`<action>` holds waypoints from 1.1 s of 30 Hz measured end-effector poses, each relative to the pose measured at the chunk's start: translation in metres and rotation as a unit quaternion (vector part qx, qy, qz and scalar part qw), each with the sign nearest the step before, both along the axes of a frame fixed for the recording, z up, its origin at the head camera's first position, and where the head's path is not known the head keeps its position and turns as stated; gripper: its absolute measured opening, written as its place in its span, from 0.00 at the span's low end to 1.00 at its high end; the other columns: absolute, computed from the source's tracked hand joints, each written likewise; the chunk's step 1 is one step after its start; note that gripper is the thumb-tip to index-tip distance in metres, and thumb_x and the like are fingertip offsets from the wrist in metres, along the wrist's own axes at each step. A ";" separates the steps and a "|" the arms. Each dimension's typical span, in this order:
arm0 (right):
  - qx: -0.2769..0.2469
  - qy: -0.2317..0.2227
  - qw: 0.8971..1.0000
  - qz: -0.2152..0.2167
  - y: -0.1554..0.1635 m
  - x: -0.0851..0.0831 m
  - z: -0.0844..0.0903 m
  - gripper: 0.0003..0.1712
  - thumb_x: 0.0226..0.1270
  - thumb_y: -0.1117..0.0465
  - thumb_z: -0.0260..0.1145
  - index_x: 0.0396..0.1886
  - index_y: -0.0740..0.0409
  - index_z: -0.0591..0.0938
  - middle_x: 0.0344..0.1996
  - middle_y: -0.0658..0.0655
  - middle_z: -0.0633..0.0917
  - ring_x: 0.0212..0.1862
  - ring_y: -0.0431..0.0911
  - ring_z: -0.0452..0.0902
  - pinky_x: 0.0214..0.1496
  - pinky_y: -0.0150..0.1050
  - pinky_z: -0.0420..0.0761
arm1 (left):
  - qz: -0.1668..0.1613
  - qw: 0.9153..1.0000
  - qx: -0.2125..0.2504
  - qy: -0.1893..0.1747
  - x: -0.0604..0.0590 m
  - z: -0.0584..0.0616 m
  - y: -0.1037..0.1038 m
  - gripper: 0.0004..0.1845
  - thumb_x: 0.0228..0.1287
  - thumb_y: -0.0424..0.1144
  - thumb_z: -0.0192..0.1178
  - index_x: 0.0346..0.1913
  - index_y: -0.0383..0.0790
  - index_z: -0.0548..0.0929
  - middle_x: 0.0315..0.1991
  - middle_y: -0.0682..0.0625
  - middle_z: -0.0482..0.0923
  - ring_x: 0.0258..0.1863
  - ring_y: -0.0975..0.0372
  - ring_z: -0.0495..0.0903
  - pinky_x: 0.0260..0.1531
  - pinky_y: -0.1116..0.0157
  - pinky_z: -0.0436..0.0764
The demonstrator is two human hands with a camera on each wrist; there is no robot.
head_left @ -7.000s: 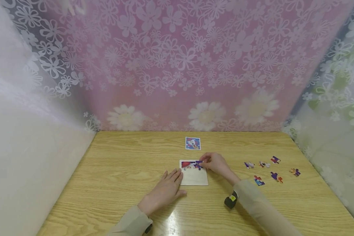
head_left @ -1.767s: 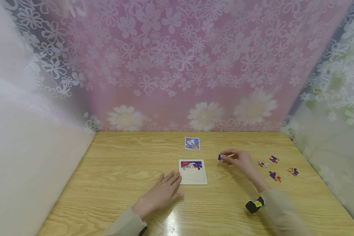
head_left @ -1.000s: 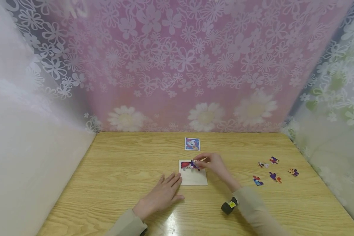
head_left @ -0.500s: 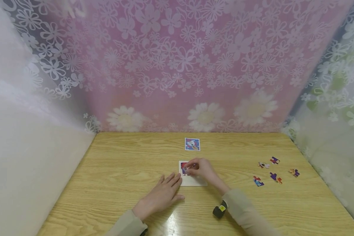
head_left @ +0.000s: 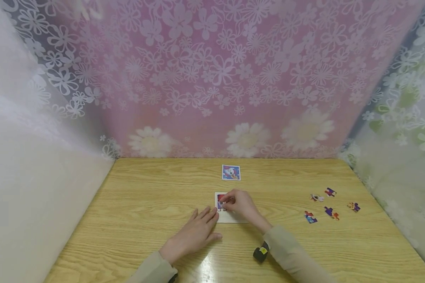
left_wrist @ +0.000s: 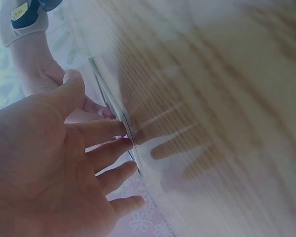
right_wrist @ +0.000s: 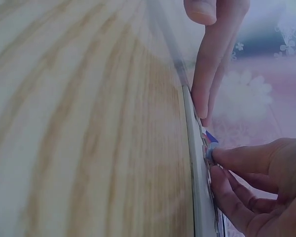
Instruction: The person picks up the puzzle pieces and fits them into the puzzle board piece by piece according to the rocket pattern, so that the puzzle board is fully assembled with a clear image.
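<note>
A white puzzle tray (head_left: 233,218) lies mid-table, and jigsaw pieces fill its far strip, partly behind my right hand. My right hand (head_left: 242,204) reaches over the tray from the right. Between its thumb and fingertips it pinches a small purple and white puzzle piece (head_left: 220,206), down against the tray's left side, just below the red piece. In the right wrist view that puzzle piece (right_wrist: 211,146) stands slightly tilted at the tray surface. My left hand (head_left: 193,236) lies with straight, spread fingers, its fingertips touching the tray's left edge, as the left wrist view also shows.
Loose jigsaw pieces are scattered at the right of the table, among them a red and blue one (head_left: 310,217) and a purple and orange one (head_left: 331,213). Beyond the tray lies a square picture card (head_left: 231,172). A flowered curtain (head_left: 212,98) stands behind the table.
The right hand has carried the piece from the right onto the tray, then to its left side, and lowered it there. The left hand has stayed at the tray's edge.
</note>
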State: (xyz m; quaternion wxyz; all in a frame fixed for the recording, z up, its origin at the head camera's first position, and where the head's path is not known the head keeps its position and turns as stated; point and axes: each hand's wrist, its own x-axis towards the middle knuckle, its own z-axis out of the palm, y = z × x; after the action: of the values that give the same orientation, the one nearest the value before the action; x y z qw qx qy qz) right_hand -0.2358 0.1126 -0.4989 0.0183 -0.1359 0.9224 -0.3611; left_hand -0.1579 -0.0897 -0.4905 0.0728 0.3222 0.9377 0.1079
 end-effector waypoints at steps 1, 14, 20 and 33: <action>0.002 -0.002 1.000 -0.003 0.000 0.000 0.000 0.06 0.58 0.66 0.77 0.32 0.51 0.91 0.31 0.47 0.85 0.31 0.38 0.76 0.34 0.34 0.77 | 0.000 1.000 0.002 0.000 0.000 0.000 0.000 0.37 0.77 0.59 0.48 0.76 0.35 0.64 0.79 0.42 0.57 0.78 0.46 0.55 0.74 0.40 0.56; 0.030 0.020 0.999 0.002 0.002 0.002 0.003 0.05 0.57 0.64 0.79 0.32 0.52 0.91 0.28 0.47 0.81 0.29 0.40 0.70 0.32 0.33 0.71 | -0.005 1.000 0.003 0.001 0.001 0.002 0.001 0.37 0.78 0.59 0.48 0.76 0.34 0.65 0.78 0.41 0.57 0.78 0.47 0.55 0.75 0.41 0.56; 0.046 0.016 0.999 -0.002 0.003 0.002 0.006 0.06 0.54 0.64 0.81 0.32 0.52 0.92 0.29 0.48 0.82 0.30 0.42 0.71 0.33 0.34 0.71 | -0.006 1.000 0.006 -0.001 0.001 0.004 0.000 0.36 0.78 0.58 0.49 0.75 0.33 0.66 0.78 0.41 0.58 0.78 0.46 0.56 0.74 0.41 0.57; 0.049 0.015 0.999 0.005 -0.001 0.002 0.007 0.05 0.56 0.63 0.80 0.32 0.50 0.92 0.28 0.47 0.82 0.29 0.40 0.69 0.33 0.35 0.70 | -0.006 1.000 0.005 0.004 0.000 0.002 0.001 0.36 0.77 0.58 0.49 0.75 0.33 0.66 0.78 0.41 0.59 0.78 0.46 0.56 0.74 0.41 0.57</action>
State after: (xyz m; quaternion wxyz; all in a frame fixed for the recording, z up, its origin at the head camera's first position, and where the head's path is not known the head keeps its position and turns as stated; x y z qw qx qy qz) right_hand -0.2338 0.1121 -0.4919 0.0126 -0.1446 0.9385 -0.3131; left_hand -0.1577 -0.0891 -0.4880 0.0683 0.3282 0.9355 0.1114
